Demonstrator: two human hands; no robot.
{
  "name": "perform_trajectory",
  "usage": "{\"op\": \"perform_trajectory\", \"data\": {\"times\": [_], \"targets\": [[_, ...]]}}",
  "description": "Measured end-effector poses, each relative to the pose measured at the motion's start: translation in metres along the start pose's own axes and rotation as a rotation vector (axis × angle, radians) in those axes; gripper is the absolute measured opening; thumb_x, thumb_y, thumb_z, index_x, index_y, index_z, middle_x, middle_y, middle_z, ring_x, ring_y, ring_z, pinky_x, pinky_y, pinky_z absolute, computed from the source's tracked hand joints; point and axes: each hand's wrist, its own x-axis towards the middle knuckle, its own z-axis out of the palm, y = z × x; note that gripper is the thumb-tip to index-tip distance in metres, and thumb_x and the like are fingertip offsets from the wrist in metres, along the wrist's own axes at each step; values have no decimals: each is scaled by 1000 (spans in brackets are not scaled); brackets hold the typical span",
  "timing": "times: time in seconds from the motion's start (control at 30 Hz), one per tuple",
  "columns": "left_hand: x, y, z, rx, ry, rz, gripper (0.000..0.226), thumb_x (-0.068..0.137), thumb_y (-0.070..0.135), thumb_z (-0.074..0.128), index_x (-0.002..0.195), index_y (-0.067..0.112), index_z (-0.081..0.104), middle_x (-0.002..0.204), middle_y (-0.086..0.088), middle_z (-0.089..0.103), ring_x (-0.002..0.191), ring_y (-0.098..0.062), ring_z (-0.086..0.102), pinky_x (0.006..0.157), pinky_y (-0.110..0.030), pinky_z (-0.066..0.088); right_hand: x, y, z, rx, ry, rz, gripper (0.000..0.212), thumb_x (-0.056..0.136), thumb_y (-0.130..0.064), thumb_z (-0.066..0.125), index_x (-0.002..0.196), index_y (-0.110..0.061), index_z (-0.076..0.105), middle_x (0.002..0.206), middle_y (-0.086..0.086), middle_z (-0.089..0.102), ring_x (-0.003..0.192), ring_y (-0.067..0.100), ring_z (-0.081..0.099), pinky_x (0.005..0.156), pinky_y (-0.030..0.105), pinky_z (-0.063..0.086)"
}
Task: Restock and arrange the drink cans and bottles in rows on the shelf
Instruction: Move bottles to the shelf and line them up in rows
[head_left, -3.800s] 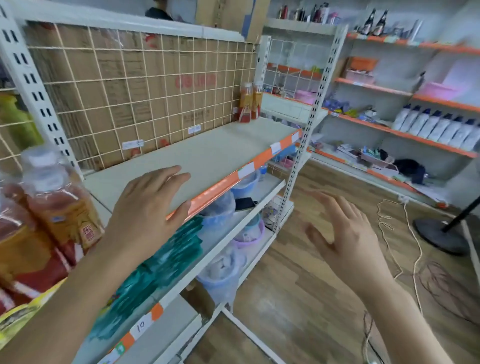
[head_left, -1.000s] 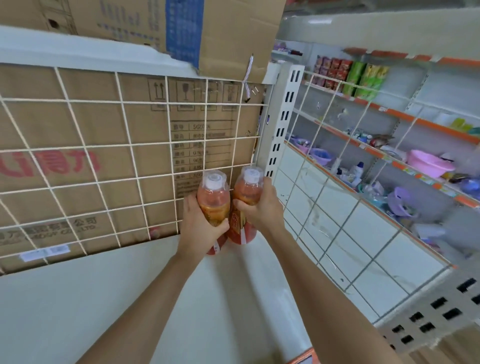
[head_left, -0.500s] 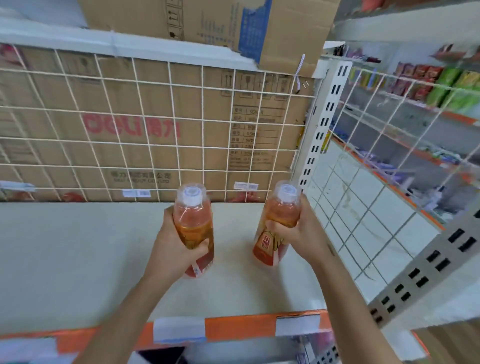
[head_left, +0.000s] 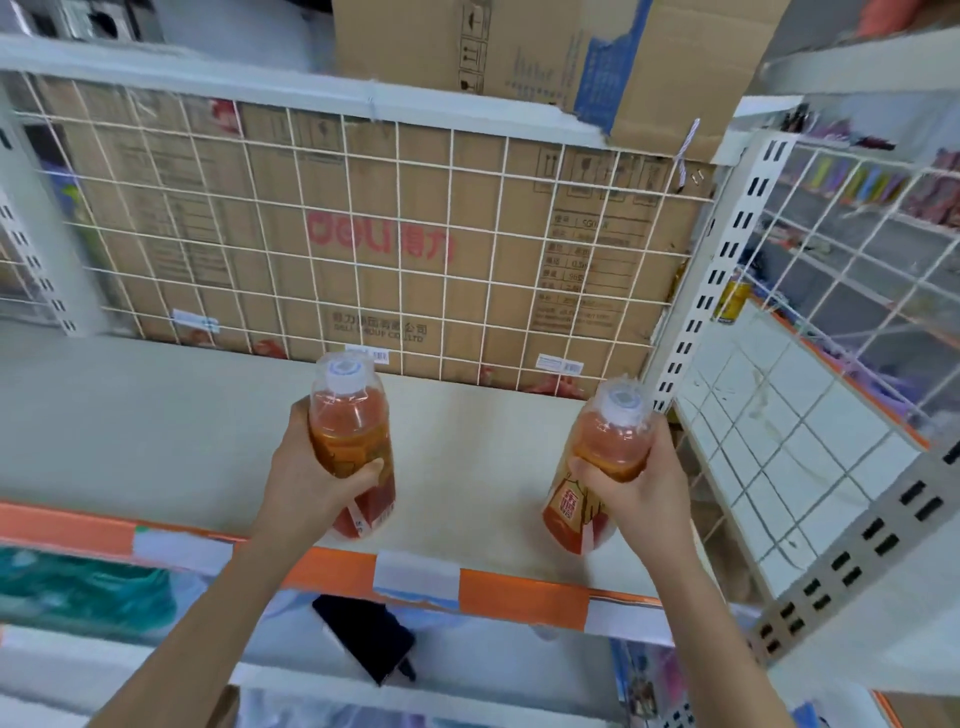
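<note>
Two orange drink bottles with white caps stand near the front edge of the pale shelf (head_left: 156, 431). My left hand (head_left: 306, 478) grips the left bottle (head_left: 353, 441) round its middle from the left side. My right hand (head_left: 639, 488) grips the right bottle (head_left: 597, 467) from the right, and that bottle tilts slightly to the left. The two bottles are well apart, with bare shelf between them. Their bases sit just behind the orange price strip (head_left: 519, 597).
A white wire grid (head_left: 363, 249) backs the shelf, with a brown cardboard box behind it. A perforated white upright (head_left: 722, 265) and a wire side panel (head_left: 810, 467) close the right end. A dark flat object (head_left: 363, 639) lies on the lower shelf.
Both hands have drawn the two bottles from the shelf's back right corner forward to the front edge, and spread them apart. The view has shifted left.
</note>
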Motion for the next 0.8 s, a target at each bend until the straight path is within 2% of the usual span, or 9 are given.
{"op": "perform_trajectory", "data": {"times": [0.07,0.13,0.23,0.3,0.37,0.43,0.53,0.6,0.8], "targets": [[-4,-2,-8,-19,55,-6,73,59,12,86,112,31,39,96,11,55,87,-15,55,69,-22,40,-3,-6,2,-5,-10,-37,66,61,-25,84,114,-34,46,99,-23,60,92,-4,58,70,16,44],[-9,-2,-21,-43,112,-7,76,54,22,88,110,36,39,94,17,55,83,-7,56,68,-19,40,-3,-17,5,17,-12,-64,64,61,-26,84,108,-43,44,97,-28,59,91,-9,57,69,13,42],[-17,-2,-55,-114,187,-20,71,44,40,79,103,45,40,93,25,56,82,4,57,66,-16,43,-3,-38,15,78,-12,-107,61,62,-28,84,103,-48,45,94,-31,58,90,-13,55,72,18,44],[-22,-4,-85,-147,232,-19,71,39,48,77,100,49,42,95,23,57,86,1,59,69,-20,45,-4,-58,27,106,-47,-156,64,62,-27,84,107,-48,44,94,-35,59,91,-15,54,72,18,44],[-31,-7,-118,-128,302,14,65,38,52,74,96,52,44,94,23,57,85,4,59,70,-16,45,-7,-77,43,174,-104,-186,58,61,-27,83,104,-45,48,95,-35,60,90,-13,57,68,14,46],[-44,-12,-152,-71,375,48,62,40,54,72,95,51,44,91,24,56,81,11,57,67,-8,43,-14,-93,61,278,-164,-181,49,58,-31,78,99,-39,52,92,-29,64,86,-8,61,63,9,47],[-64,-23,-203,20,429,50,65,45,47,76,100,38,45,89,24,56,77,18,54,65,-7,45,-28,-114,92,350,-269,-168,49,54,-32,76,97,-34,53,87,-28,66,80,-9,62,59,5,45],[-78,-33,-236,50,457,34,60,47,37,79,98,41,47,91,21,57,76,18,54,65,-3,44,-41,-126,117,347,-331,-172,56,53,-28,87,97,-33,53,86,-28,66,78,-9,62,58,5,45],[-124,-67,-326,68,578,-70,59,41,46,77,93,52,49,88,21,62,77,13,59,64,-2,45,-86,-147,197,332,-468,-158,56,60,-4,84,98,-32,54,86,-27,67,75,-8,62,58,5,45]]}}
